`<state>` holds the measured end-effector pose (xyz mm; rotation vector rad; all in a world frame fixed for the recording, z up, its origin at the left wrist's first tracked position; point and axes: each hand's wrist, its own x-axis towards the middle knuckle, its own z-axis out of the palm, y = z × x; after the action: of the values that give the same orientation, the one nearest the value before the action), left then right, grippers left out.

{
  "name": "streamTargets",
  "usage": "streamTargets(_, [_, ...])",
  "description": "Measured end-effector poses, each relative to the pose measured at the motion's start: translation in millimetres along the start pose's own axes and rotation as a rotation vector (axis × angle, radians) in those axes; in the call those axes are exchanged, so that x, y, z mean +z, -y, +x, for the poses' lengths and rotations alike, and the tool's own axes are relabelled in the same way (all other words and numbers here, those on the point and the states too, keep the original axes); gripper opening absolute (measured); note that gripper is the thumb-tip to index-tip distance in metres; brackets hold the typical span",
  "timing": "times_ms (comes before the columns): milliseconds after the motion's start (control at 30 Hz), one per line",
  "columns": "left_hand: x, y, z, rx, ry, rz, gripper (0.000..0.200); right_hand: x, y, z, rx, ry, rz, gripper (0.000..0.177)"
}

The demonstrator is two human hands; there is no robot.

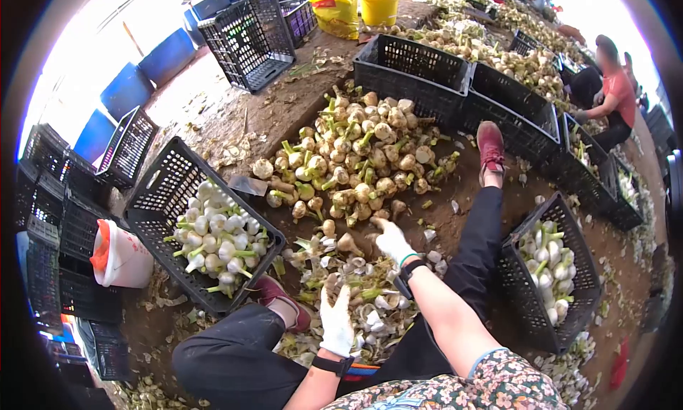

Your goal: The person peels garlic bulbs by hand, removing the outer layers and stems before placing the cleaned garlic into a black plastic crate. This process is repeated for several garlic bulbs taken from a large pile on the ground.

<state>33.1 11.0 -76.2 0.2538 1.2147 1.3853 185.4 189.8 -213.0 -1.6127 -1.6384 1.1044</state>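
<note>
Two white-gloved hands at a heap of garlic.

The right hand [391, 240], fingers curled, rests on the near edge of the pile of brown-skinned garlic bulbs with green stems [356, 161]. Its grip cannot be told. The left hand [336, 324], back showing, hovers over pale trimmings [377, 321], its grip hidden. The black plastic lattice crate [153, 196] of white bulbs lies left of it.

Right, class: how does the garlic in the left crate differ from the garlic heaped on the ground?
The crate garlic looks clean and white, while the heaped garlic is brownish and dirty. The crate garlic sits contained in a black crate; the heaped garlic lies loose on the bare dirt. Both show short green stalks.
</note>
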Motion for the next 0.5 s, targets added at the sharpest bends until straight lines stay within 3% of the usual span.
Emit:
streamTargets(133, [-16, 10, 10, 0.105, -0.04, -0.004, 0.046, 53, 27, -18, 0.014, 0.401, -0.359, 0.056])
streamTargets(200, [-9, -4, 7, 0.108, -0.1, -0.002, 0.048, 83, 34, -26, -0.129, 0.417, -0.652, 0.055])
streamTargets(233, [-12, -5, 9, 0.117, -0.125, -0.003, 0.05, 104, 20, -25, -0.147, 0.328, -0.684, 0.05])
streamTargets(367, [-33, -5, 16, 0.165, -0.219, 0.013, 0.052, 117, 20, -25, -0.062, 0.224, -0.582, 0.05])
streamTargets(500, [-25, -24, 22, 0.089, -0.289, -0.055, 0.055, 41, 99, -52, -0.556, 0.245, -0.336, 0.053])
